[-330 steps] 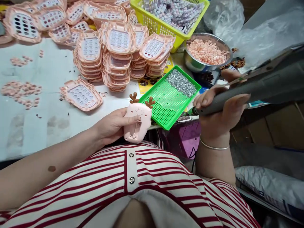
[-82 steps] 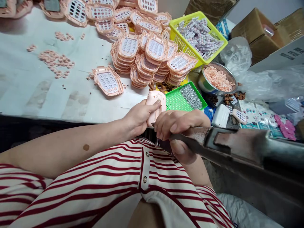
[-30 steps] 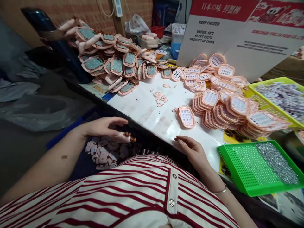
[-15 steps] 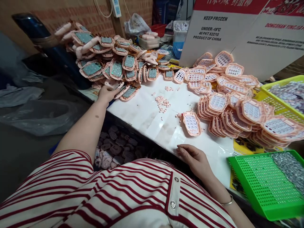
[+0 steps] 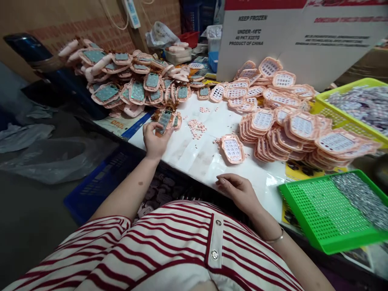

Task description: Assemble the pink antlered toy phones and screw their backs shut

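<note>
My left hand [image 5: 156,139] grips a pink plastic shell half with a green circuit board [image 5: 165,120] in it, tilted up at the left of the white tabletop. Another such shell lies just behind it. My right hand [image 5: 239,192] rests at the table's near edge, its fingers loosely bent and nothing visible in them. Beyond that hand a pink shell half with a white keypad [image 5: 232,149] lies flat. Small pink buttons [image 5: 197,128] are scattered between the two hands.
Shells with boards [image 5: 138,93] form a heap at the back left, beside a dark blue cylinder [image 5: 60,76]. Stacked keypad shells [image 5: 274,139] stand right. A green tray [image 5: 321,218] holds small metal pieces; a yellow basket [image 5: 330,107] and a large carton [image 5: 291,52] stand behind.
My left hand has moved right and nearer from the heap's edge, bringing a board shell over the white surface. My right hand keeps its place at the table edge. The view has shifted slightly.
</note>
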Demonstrator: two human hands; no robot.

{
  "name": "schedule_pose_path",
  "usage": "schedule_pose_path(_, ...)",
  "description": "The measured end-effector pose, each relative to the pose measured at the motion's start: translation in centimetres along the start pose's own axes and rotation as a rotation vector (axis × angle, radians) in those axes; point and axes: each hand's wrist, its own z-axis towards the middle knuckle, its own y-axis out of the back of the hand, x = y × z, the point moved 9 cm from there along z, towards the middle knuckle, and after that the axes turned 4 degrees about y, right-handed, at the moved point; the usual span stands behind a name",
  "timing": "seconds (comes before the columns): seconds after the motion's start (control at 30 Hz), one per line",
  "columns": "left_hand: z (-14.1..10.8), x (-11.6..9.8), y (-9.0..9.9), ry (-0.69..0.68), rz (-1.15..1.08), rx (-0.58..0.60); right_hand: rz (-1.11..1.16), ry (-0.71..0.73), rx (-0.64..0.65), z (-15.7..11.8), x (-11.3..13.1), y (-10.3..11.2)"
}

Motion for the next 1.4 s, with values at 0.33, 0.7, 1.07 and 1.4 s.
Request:
schedule_pose_path(0.33,-15.0,-8.9,-4.4,-0.467,-0.073,0.611,0.526,0.172,-0.193,0.7,3.1,1.2)
schedule_pose_path(0.7,-22.2,-6.8,-8.7,0.69,-0.642,1.454,0.011,0.224,-0.122,-2.1,3.4,3.0)
schedule_pose_path(1.07,-16.0,-2.5,-8.1,0.94,-0.765,0.866,-1.168,0.17,-0.399,4.6,4.5,3.3)
schedule_pose_path(1.4,-15.4,-4.9,-10.3,0.904,-0.856,0.989,-0.854,0.452,-0.358,1.1,5.6,1.8)
